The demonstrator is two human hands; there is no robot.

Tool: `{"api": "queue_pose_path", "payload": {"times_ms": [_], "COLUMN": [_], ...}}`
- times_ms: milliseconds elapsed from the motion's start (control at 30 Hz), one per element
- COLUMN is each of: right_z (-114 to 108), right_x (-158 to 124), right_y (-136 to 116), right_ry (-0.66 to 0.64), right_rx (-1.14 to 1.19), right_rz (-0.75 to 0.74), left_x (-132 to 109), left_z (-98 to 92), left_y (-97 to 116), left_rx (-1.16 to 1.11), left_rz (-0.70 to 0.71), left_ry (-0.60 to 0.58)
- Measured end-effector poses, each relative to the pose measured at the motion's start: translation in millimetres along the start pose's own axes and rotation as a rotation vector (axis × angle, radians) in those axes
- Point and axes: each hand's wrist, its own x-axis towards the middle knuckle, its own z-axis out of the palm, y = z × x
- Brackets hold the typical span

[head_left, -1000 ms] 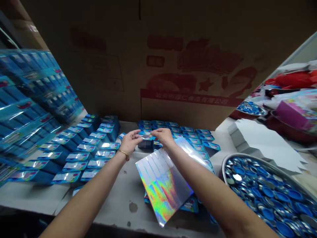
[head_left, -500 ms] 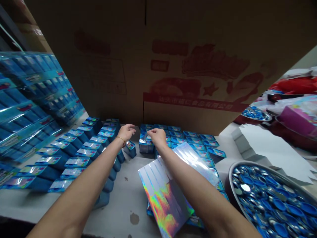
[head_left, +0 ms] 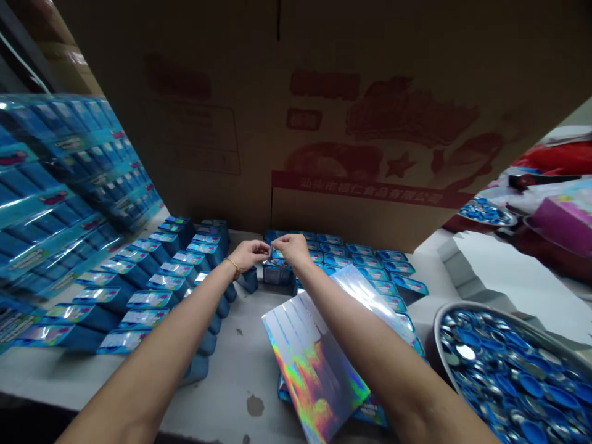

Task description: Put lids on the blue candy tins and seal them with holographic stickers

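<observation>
My left hand and my right hand meet fingertip to fingertip above a small blue box at the back of the table. Both hands are pinched on a small shiny strip between them, too small to name. A second small blue box stands just under my left wrist. A holographic sheet lies tilted beneath my right forearm, resting on more blue boxes. Rows of blue boxes with shiny tops fill the table to the left, and another group of blue boxes sits to the right.
A large cardboard box stands as a wall behind the work area. Wrapped packs of blue boxes are stacked at the left. A metal basin of blue round caps sits at the right, beside white jagged-edged card.
My left hand, which had reached out to the left half a second ago, has come back to meet my right hand over the blue box.
</observation>
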Motion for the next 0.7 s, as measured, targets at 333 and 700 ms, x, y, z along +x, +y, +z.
{"api": "queue_pose_path", "payload": {"times_ms": [333, 700], "right_z": [-7.7, -10.5], "right_x": [-8.3, -5.7], "right_y": [-13.5, -21.3], "right_ry": [0.000, 0.023], "right_rx": [-0.212, -0.361], "right_rz": [-0.145, -0.126], "left_x": [12.0, 14.2], "left_z": [1.3, -3.0], "left_y": [-19.1, -27.8], "left_rx": [0.197, 0.289], "left_rz": [0.080, 0.080], "left_ry": [-0.014, 0.007]}}
